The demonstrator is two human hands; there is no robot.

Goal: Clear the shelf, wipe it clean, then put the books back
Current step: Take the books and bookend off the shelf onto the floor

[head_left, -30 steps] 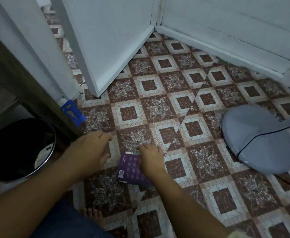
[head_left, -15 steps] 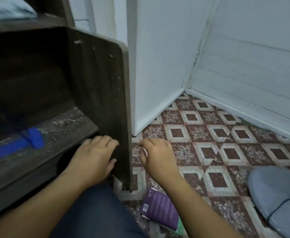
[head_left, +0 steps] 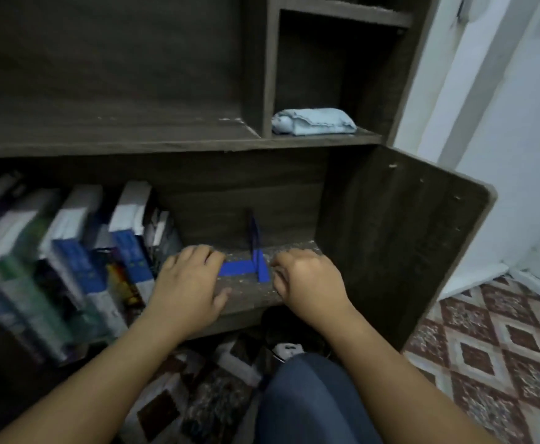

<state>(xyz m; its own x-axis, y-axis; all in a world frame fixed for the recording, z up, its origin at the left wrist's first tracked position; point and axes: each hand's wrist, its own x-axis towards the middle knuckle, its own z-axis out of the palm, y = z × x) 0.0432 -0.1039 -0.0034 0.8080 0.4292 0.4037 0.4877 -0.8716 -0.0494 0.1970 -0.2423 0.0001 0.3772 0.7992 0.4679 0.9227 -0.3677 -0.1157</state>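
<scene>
A dark wooden shelf (head_left: 256, 296) holds several books (head_left: 79, 261) leaning in a row at its left. A blue bookend (head_left: 256, 257) stands on the dusty right part of the board. My left hand (head_left: 188, 290) hovers by the books' right end, fingers loosely curled, partly over the bookend's flat base, holding nothing. My right hand (head_left: 307, 283) is just right of the bookend with its fingers curled under; nothing shows in its grip. A folded light-blue cloth (head_left: 313, 121) lies in the small compartment above.
The shelf's side panel (head_left: 406, 251) juts out at the right, with a white wall (head_left: 502, 155) behind it. Patterned floor tiles (head_left: 493, 363) spread at lower right. My knee in blue jeans (head_left: 313, 398) is in front of the shelf.
The view swung up from the floor to the shelf. Both hands left the purple book on the tiles and rose to the lower shelf board, either side of the blue bookend.
</scene>
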